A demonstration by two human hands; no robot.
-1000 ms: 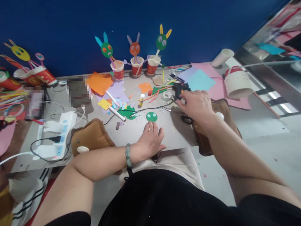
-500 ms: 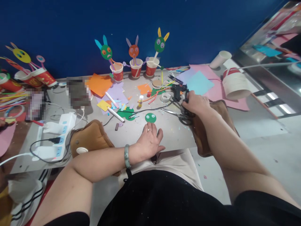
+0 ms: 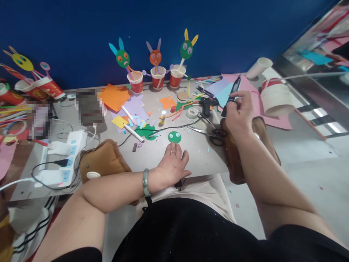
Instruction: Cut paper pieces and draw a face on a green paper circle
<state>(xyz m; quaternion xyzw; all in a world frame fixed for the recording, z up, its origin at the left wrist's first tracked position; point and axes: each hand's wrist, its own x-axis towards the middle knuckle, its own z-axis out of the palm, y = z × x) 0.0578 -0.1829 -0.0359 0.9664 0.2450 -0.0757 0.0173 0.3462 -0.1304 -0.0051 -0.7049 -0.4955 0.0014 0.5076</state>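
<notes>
My right hand (image 3: pixel 240 114) is raised above the table's right side, closed around a long black tool (image 3: pixel 233 89) that points up and away. Just left of it lie black-handled scissors (image 3: pixel 216 137) and a black glue gun (image 3: pixel 205 104). My left hand (image 3: pixel 173 163) rests flat on the grey table (image 3: pixel 158 153) near its front edge, fingers stretched out, holding nothing. A green paper disc with two eyes (image 3: pixel 174 137) lies right in front of its fingertips.
Three red paper cups with bunny-face figures (image 3: pixel 156 74) stand at the back by the blue wall. Coloured paper scraps, white markers (image 3: pixel 133 133), a tape roll (image 3: pixel 192 112) and a small glue bottle (image 3: pixel 163 116) litter the middle. A power strip (image 3: pixel 64 154) and brown cushions (image 3: pixel 105 160) lie left.
My right hand closed on the black tool beside the glue gun and lifted it up off the table. My left hand stayed flat in place.
</notes>
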